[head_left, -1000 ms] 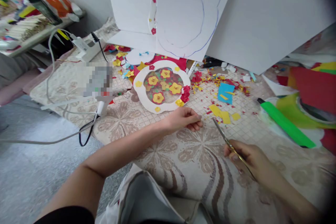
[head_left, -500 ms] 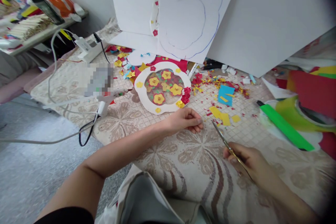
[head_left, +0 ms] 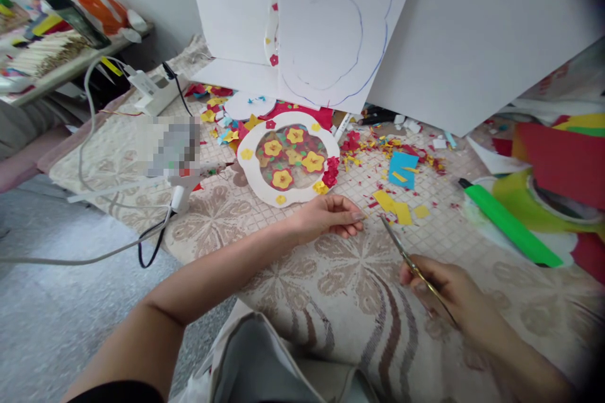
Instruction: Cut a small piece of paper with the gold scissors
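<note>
My left hand (head_left: 333, 217) is closed in a pinch over the patterned cloth. Whatever its fingertips hold is too small to make out. A pair of scissors (head_left: 418, 271) with silver blades and gold handles is in my right hand (head_left: 444, 286), seen edge-on, tips pointing toward my left fingers without touching them. Just beyond my left hand lies a white scalloped paper ring (head_left: 250, 179) around a clear centre with yellow and red paper flowers (head_left: 282, 179). Cut yellow paper pieces (head_left: 403, 213) and a blue paper piece (head_left: 401, 170) lie past the scissor tips.
White boards (head_left: 335, 31) stand at the back, one with a blue drawn outline. Red and yellow scraps litter the cloth before them. A green cutter-like tool (head_left: 513, 223) and a tape roll (head_left: 534, 195) lie right. A glue gun (head_left: 182, 186) and cables are left.
The view has shifted slightly, so the table items sit a little further left. Both hands keep nearly the same pose, with the scissors still in the right one.
</note>
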Tool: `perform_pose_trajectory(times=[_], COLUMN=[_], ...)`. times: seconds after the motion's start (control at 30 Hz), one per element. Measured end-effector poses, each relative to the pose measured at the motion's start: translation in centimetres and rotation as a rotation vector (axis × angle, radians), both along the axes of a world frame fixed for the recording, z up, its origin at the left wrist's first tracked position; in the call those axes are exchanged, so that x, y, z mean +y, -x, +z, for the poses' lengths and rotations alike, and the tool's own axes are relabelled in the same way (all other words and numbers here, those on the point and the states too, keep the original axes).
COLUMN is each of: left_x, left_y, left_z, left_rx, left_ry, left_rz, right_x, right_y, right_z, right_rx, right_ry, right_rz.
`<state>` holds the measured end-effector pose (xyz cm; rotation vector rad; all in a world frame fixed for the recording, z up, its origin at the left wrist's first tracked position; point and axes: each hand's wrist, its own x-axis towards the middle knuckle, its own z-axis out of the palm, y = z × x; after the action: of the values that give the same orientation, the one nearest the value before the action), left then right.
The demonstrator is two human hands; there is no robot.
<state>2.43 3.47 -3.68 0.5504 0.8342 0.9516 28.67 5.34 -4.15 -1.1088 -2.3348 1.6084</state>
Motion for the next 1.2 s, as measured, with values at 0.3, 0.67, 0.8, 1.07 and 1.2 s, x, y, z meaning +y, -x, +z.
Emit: perform_pose_trajectory(times=[0.3,0.67,0.8,1.07,1.2], left_x=[0.1,0.1,0.0,0.0,0.1], left_y=[0.0,0.3,0.2,0.1,0.1], left_z=[0.1,-0.1,-0.1,-0.1,-0.2], left_rx=[-0.043,-0.012,0.004,0.1,0.149], left_ry=[0.054,0.025,0.012,-0.012,-0.048], left_rz=[-0.014,-0.059,-0.075,-0.08,-0.097], right_x=[-0.7,-0.9,-0.9,-0.9,-0.7], right_y=[0.8,1.0,1.0,1.1,1.2], right_z=[1.1,2.6,2.4,2.1,2.3], right_rx=[0.063,0.012,-0.069,-0.109,-0.123], right_ry=[0.12,0.051,0.003,0.028,-0.031], right_rz=[-0.019,0.051,0.051,0.038,0.066])
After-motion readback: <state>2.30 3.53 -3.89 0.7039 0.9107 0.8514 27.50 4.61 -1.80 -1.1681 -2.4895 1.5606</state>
